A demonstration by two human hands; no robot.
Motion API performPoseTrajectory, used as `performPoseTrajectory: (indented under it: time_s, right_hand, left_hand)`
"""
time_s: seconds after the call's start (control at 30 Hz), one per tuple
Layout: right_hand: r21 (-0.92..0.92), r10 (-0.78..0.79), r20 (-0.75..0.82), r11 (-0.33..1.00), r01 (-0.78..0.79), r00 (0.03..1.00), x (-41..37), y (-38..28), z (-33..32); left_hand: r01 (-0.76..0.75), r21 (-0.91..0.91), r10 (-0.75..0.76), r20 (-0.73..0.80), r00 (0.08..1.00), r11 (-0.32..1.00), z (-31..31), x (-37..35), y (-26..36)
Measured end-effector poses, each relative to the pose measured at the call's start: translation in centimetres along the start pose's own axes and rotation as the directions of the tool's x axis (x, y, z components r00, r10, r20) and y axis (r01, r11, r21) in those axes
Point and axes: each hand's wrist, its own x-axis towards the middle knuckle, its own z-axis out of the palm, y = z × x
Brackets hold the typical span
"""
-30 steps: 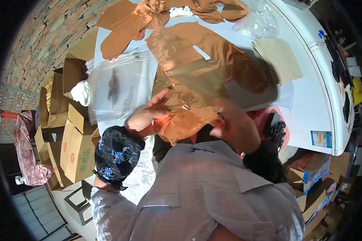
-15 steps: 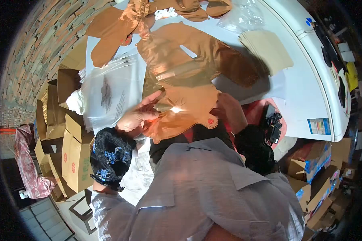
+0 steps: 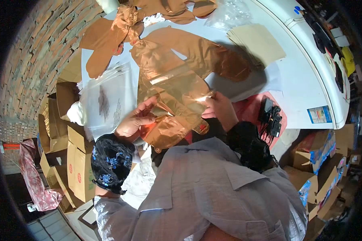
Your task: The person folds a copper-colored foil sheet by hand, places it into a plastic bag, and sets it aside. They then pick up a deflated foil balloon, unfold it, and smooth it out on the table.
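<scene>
A shiny copper-coloured foil piece with small rounded tabs hangs over the near edge of the white table, above my lap. At its left side, my left hand pinches it between thumb and fingers. My right hand has its fingers closed on the upper right edge, where the foil glints. The foil between the hands is creased and folded. Beyond it lies more copper foil, flat and wrinkled, with a narrow slot in it.
Clear plastic bags lie at the left of the white table. Beige sheets and a crumpled clear bag lie at the back right. A black adapter with cables rests on red material. Cardboard boxes stand on both sides.
My right hand has moved left and inward with the foil's right edge. The foil between my hands has gone from fairly flat to creased and folded. The view has shifted slightly.
</scene>
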Motion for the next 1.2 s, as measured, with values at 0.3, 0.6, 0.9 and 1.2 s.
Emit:
performPoseTrajectory:
  time_s: [0.3, 0.6, 0.9, 1.2]
  right_hand:
    - [0.018, -0.020, -0.048, 1.000, 0.021, 0.999, -0.5, -1.9, 0.2]
    - [0.049, -0.077, -0.043, 0.996, 0.079, 0.996, 0.7, -1.1, -1.0]
    - [0.062, -0.047, -0.048, 0.997, 0.050, 0.998, 0.0, -2.5, 0.4]
    - [0.077, -0.085, -0.049, 0.993, 0.089, 0.995, -0.2, -1.8, 0.7]
  left_hand:
    - [-0.052, 0.102, 0.042, 0.102, 0.994, 0.993, -0.2, 1.7, 0.3]
    - [-0.006, 0.247, -0.015, 0.085, 0.996, 0.969, -0.5, 3.5, 1.9]
    - [-0.084, 0.292, 0.037, 0.165, 0.986, 0.953, -2.6, 4.9, 2.4]
    - [-0.050, 0.256, 0.021, 0.115, 0.993, 0.965, -2.5, 4.5, 2.5]
